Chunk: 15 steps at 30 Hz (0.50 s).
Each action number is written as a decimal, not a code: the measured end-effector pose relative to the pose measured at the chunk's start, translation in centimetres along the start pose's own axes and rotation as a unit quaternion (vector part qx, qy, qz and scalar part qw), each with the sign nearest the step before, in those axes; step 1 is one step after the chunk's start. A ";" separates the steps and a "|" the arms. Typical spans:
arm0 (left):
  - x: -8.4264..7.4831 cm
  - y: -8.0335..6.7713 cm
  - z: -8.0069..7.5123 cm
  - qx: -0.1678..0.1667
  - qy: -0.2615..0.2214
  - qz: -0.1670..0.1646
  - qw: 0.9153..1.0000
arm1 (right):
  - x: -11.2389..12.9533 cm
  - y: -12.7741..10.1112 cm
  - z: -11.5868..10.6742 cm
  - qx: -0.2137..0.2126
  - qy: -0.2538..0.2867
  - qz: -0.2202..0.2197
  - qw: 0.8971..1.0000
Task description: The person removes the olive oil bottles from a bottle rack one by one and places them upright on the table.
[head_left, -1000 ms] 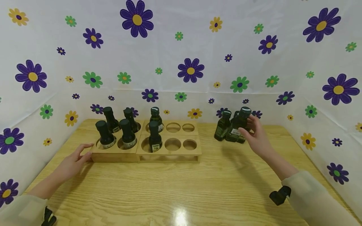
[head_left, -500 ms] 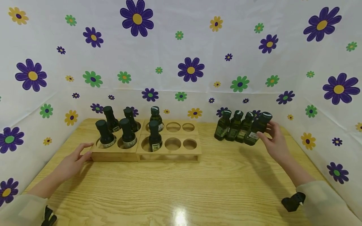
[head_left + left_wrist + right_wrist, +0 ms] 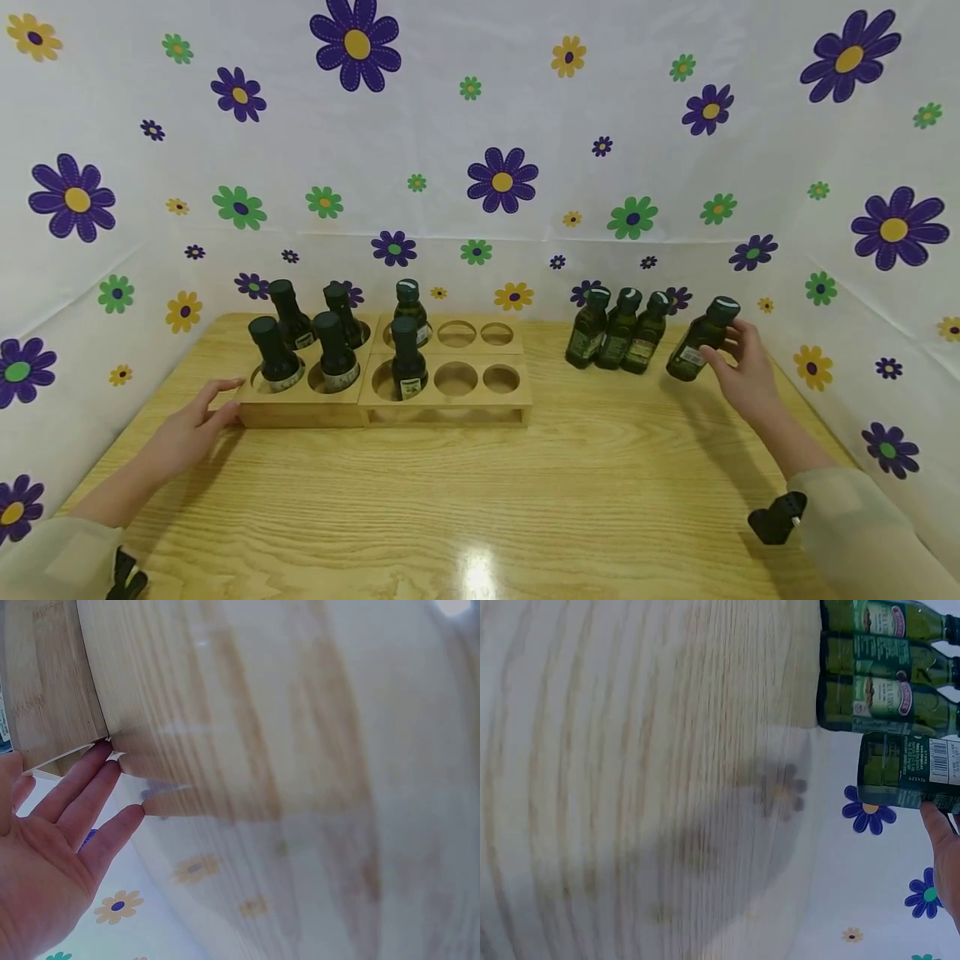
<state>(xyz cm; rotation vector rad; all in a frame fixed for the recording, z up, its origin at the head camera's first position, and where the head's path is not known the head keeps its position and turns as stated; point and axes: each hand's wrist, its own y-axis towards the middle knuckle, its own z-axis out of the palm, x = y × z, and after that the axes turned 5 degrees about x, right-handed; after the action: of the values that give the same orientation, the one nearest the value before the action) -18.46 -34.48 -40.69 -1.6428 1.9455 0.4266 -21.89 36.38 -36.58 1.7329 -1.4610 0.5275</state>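
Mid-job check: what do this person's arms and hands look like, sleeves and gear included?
Plain, pale off-white sleeves cover both arms, ending on the forearms. A small black device shows at each cuff. The left hand and right hand wear no gloves.

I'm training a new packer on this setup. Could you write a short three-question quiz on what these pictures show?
1. How many holes in the wooden rack are empty?
2. What does the left hand touch: (a) a bottle, (b) the rack, (c) the right sleeve?
3. True or false: the right hand holds a green bottle apart from the row of three bottles.

Key: 1. Four; 2. b; 3. True.
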 end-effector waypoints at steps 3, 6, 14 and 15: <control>-0.1 0.0 0.0 0.001 -0.001 0.000 1.000 | -0.5 0.5 0.0 0.006 -0.005 0.014 1.000; -0.1 0.0 0.0 0.002 -0.002 0.000 1.000 | -0.8 1.1 0.3 0.014 -0.008 0.024 1.000; 0.0 0.0 -0.1 0.000 -0.002 0.003 1.000 | -1.5 2.3 1.3 0.032 -0.002 0.034 0.999; 0.0 0.0 -0.1 0.001 -0.002 0.002 1.000 | -1.6 2.4 1.4 0.034 -0.002 0.036 0.999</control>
<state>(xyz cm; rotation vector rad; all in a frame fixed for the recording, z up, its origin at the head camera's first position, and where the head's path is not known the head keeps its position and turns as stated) -18.46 -34.53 -40.61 -1.6358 1.9450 0.4294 -24.81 36.25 -37.89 1.7399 -1.5287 0.6200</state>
